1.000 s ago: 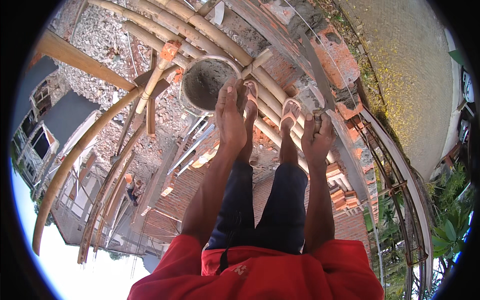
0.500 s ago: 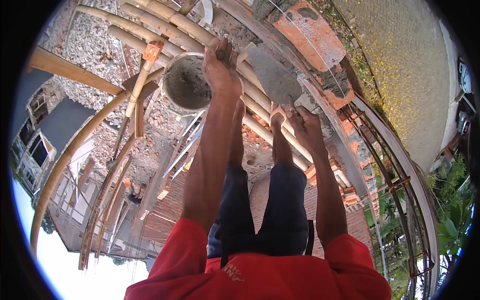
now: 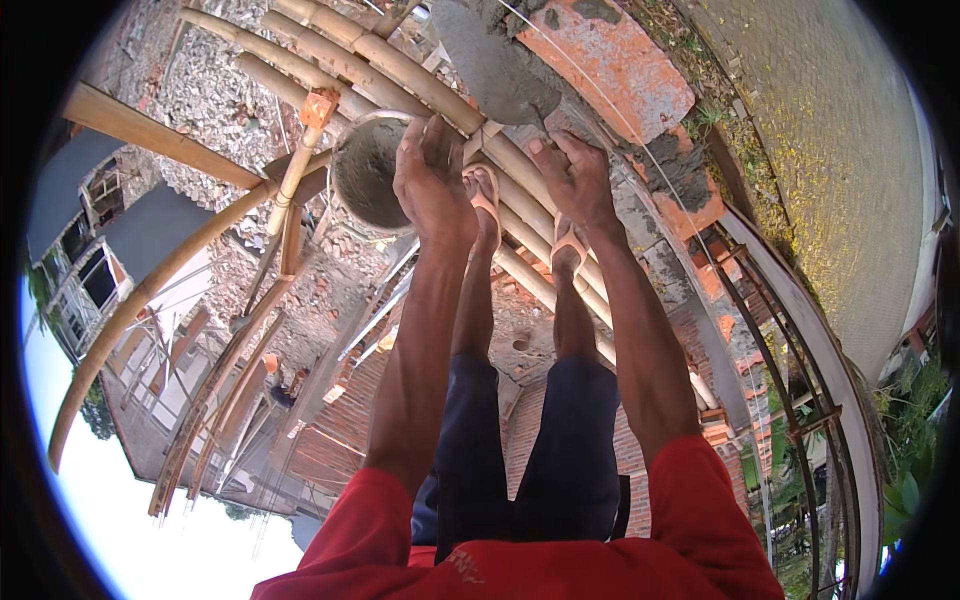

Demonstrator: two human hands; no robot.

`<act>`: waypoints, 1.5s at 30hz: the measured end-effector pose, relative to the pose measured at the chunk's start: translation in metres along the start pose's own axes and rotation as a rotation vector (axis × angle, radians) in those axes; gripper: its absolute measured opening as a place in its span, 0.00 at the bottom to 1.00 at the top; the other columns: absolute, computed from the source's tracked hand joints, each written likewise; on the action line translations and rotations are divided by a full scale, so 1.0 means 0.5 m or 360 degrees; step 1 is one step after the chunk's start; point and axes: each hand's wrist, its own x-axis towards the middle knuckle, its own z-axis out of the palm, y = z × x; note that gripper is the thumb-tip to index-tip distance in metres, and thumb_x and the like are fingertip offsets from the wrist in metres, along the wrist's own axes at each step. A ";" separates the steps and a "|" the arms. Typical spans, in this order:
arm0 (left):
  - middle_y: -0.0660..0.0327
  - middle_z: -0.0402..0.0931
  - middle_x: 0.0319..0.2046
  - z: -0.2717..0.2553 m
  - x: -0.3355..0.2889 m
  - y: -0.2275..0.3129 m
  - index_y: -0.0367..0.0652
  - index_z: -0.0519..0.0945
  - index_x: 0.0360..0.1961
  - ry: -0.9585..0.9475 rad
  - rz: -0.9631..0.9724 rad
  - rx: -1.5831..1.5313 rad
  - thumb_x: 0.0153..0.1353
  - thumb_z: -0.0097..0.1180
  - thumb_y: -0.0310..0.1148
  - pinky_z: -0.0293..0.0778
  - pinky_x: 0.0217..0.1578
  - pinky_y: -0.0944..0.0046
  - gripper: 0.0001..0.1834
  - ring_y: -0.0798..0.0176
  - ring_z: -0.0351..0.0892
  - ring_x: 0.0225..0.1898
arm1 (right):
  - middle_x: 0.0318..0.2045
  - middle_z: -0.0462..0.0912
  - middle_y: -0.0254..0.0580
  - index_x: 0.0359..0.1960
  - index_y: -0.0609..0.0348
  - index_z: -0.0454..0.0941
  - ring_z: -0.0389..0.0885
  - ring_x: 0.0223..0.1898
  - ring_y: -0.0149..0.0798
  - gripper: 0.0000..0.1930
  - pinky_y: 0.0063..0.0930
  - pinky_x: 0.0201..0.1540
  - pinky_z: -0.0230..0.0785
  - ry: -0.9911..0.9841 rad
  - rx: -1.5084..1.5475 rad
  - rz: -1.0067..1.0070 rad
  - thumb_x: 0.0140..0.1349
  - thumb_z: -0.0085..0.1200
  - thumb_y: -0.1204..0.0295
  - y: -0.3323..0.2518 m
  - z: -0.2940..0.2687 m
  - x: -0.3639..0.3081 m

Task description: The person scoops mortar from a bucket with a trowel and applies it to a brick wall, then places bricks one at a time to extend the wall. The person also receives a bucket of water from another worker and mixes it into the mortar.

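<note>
My right hand [image 3: 577, 180] is closed around the handle of a trowel [image 3: 495, 55]. The wide blade points away from me, coated in grey mortar, and reaches the near side of the wall's top by the orange bricks [image 3: 610, 70]. Most of the handle is hidden by my fingers. My left hand [image 3: 435, 180] is beside a round bucket [image 3: 365, 185] of grey mortar and overlaps its right rim in view. Its fingers are loosely extended and appear to hold nothing. Whether they touch the rim I cannot tell.
I stand in sandals on bamboo poles [image 3: 420, 85] laid as a scaffold platform. A taut string [image 3: 600, 100] runs along the brick wall. Rubble [image 3: 225, 110] lies far below on the left. A paved road [image 3: 830, 130] is beyond the wall on the right.
The trowel has moved away from me and left, its blade now near the bricks. My right hand went the same way. My left hand came slightly nearer to me, beside the bucket.
</note>
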 end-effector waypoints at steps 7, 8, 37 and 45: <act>0.43 0.62 0.70 0.060 0.026 0.006 0.36 0.59 0.72 -0.0146 0.0056 -0.0101 0.78 0.38 0.44 0.56 0.73 0.49 0.30 0.48 0.58 0.74 | 0.17 0.73 0.43 0.34 0.65 0.80 0.66 0.20 0.35 0.18 0.34 0.27 0.66 0.0440 0.0154 -0.0344 0.69 0.60 0.59 -0.015 0.049 -0.041; 0.43 0.63 0.70 0.067 0.036 0.008 0.36 0.59 0.72 -0.0197 0.0044 -0.0137 0.79 0.37 0.45 0.56 0.72 0.49 0.29 0.48 0.59 0.74 | 0.16 0.72 0.42 0.34 0.65 0.80 0.66 0.19 0.35 0.17 0.34 0.27 0.66 0.0448 0.0197 -0.0369 0.69 0.61 0.60 -0.022 0.048 -0.052; 0.43 0.59 0.72 0.079 0.001 -0.098 0.36 0.59 0.72 -0.0230 -0.0048 -0.0461 0.79 0.31 0.54 0.49 0.75 0.47 0.35 0.45 0.54 0.75 | 0.23 0.78 0.51 0.38 0.71 0.80 0.73 0.23 0.41 0.14 0.35 0.29 0.68 0.0049 -0.0303 0.0345 0.66 0.62 0.67 -0.065 -0.172 -0.257; 0.48 0.68 0.67 0.056 0.003 -0.031 0.34 0.63 0.70 -0.0021 0.0241 -0.0053 0.78 0.37 0.50 0.60 0.69 0.54 0.32 0.54 0.66 0.70 | 0.28 0.83 0.58 0.40 0.73 0.81 0.82 0.28 0.54 0.17 0.41 0.34 0.73 0.0233 -0.0296 -0.0063 0.65 0.61 0.65 -0.018 -0.091 -0.144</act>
